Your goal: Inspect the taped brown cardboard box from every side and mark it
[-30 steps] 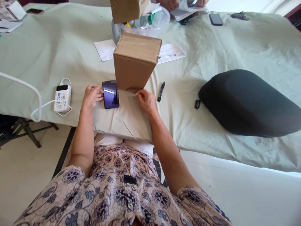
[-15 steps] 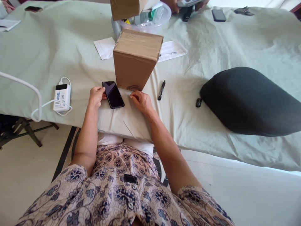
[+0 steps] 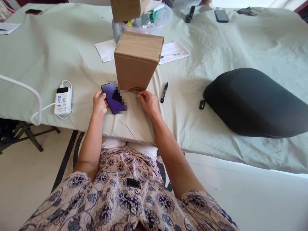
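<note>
My left hand (image 3: pixel 99 102) is closed on the lower left edge of a dark smartphone (image 3: pixel 112 98). Purple shows on the phone's screen, and part of it is blurred into blocks. Just right of the phone, my right hand (image 3: pixel 149 102) rests on the cloth with fingers loosely bent. Its fingertips are at the bottom edge of a brown cardboard box (image 3: pixel 136 70), and I cannot tell whether they touch it. Nothing shows in that hand. A black marker (image 3: pixel 164 92) lies to its right.
A large black rounded object (image 3: pixel 257 102) lies on the cloth-covered table (image 3: pixel 187 134), beside a small black item (image 3: pixel 202 104). At left is a white power bank (image 3: pixel 63 101) with a cable. Behind the box stand a plastic basin (image 3: pixel 168 19) of bottles and another carton (image 3: pixel 125 11).
The phone's screen has turned from black to purple, and its top has shifted slightly left in my left hand. My right hand has moved slightly right. The other person's hands have drawn back.
</note>
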The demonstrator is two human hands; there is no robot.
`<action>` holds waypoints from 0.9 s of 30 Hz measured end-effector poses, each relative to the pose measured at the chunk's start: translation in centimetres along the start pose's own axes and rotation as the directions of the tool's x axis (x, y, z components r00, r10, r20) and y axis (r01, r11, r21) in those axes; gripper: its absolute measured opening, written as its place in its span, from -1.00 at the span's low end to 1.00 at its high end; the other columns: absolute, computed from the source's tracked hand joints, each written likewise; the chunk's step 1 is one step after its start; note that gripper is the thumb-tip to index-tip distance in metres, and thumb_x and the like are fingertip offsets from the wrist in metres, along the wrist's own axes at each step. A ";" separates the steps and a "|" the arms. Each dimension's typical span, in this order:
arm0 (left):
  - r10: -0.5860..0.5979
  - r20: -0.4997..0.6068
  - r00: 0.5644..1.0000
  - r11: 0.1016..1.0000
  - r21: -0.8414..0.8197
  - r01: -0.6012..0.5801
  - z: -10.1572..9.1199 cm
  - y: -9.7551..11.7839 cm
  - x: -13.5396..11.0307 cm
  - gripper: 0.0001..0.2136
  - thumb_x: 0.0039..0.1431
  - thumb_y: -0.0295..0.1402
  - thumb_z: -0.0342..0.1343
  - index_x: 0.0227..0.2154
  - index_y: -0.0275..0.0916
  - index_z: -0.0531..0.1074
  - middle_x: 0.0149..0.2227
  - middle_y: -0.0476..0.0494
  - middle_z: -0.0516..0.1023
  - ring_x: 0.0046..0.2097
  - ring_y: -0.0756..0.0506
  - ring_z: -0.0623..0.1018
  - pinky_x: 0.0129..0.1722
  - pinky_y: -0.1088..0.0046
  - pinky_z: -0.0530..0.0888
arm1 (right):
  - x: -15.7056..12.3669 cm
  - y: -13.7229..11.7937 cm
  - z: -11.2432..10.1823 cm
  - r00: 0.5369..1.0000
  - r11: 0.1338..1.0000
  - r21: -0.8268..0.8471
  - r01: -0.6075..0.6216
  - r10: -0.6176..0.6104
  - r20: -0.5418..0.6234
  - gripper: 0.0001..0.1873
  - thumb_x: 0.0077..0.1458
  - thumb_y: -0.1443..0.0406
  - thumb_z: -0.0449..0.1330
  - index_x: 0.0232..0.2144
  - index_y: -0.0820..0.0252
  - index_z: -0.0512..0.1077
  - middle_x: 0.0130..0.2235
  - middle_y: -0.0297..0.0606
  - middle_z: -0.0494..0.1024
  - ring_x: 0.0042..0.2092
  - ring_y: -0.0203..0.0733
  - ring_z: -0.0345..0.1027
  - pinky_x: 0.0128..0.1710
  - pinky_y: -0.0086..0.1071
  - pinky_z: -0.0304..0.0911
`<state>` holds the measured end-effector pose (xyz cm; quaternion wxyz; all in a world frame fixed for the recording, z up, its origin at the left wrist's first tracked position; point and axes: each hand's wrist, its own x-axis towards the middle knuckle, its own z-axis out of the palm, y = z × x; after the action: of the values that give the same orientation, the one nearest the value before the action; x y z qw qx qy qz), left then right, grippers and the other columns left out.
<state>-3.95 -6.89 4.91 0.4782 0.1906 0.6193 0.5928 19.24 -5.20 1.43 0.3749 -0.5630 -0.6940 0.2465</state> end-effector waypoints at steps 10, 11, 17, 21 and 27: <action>0.233 0.257 0.938 0.955 -0.242 -0.171 -1.8 -3.1 -1.2 -0.59 -0.08 -0.22 0.42 -0.14 -0.19 0.53 -0.17 -0.10 0.69 -0.02 -0.17 0.66 0.04 0.32 0.57 | 0.1 -0.5 -1.0 0.998 0.992 0.109 -0.063 0.060 0.035 -0.77 0.24 0.17 0.15 -0.27 0.21 0.50 -0.25 -0.20 0.59 -0.29 -0.24 0.41 -0.18 -0.31 0.31; 0.236 0.287 0.928 0.954 -0.251 -0.165 -1.4 -3.4 -1.5 -0.56 -0.09 -0.18 0.44 -0.13 -0.18 0.54 -0.15 -0.11 0.70 0.02 -0.20 0.66 0.07 0.29 0.56 | 0.1 -0.5 -1.6 0.992 0.982 0.169 -0.088 0.072 0.104 -0.68 0.26 0.07 0.14 -0.26 0.21 0.49 -0.26 -0.20 0.59 -0.32 -0.25 0.41 -0.23 -0.32 0.30; 0.272 0.433 0.859 0.933 -0.336 -0.127 1.7 -3.7 -4.3 -0.52 -0.01 -0.09 0.45 -0.03 -0.11 0.55 -0.03 -0.11 0.69 0.28 -0.26 0.50 0.27 0.19 0.46 | -0.1 -1.0 -5.0 0.574 0.869 0.277 -0.409 0.009 0.819 -0.19 -0.27 -0.15 0.51 -0.06 0.17 0.46 -0.28 -0.24 0.66 -0.38 -0.24 0.51 -0.50 -0.47 0.26; 0.287 0.513 0.809 0.932 -0.343 -0.114 3.5 -3.3 -6.1 -0.56 0.05 -0.07 0.41 -0.03 -0.10 0.56 0.03 -0.10 0.66 0.35 -0.28 0.43 0.31 0.14 0.43 | -0.5 -2.0 -5.2 0.376 0.896 0.119 -0.428 0.057 0.925 -0.40 -0.35 -0.03 0.57 -0.39 0.24 0.49 -0.47 -0.29 0.60 -0.43 -0.26 0.49 -0.50 -0.46 0.32; 0.269 0.560 0.784 0.942 -0.321 -0.094 4.5 -3.3 -6.5 -0.55 0.06 -0.06 0.41 -0.02 -0.11 0.55 0.05 -0.11 0.65 0.32 -0.32 0.46 0.29 0.09 0.44 | -0.8 -3.0 -5.5 0.344 0.905 0.081 -0.417 0.075 0.936 -0.49 -0.37 0.03 0.57 -0.51 0.24 0.49 -0.53 -0.32 0.56 -0.47 -0.29 0.41 -0.50 -0.42 0.32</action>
<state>3.85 -10.36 5.01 0.6104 0.3578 0.3271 0.6264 21.86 -7.20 6.80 -0.0317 -0.3649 -0.6413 0.6743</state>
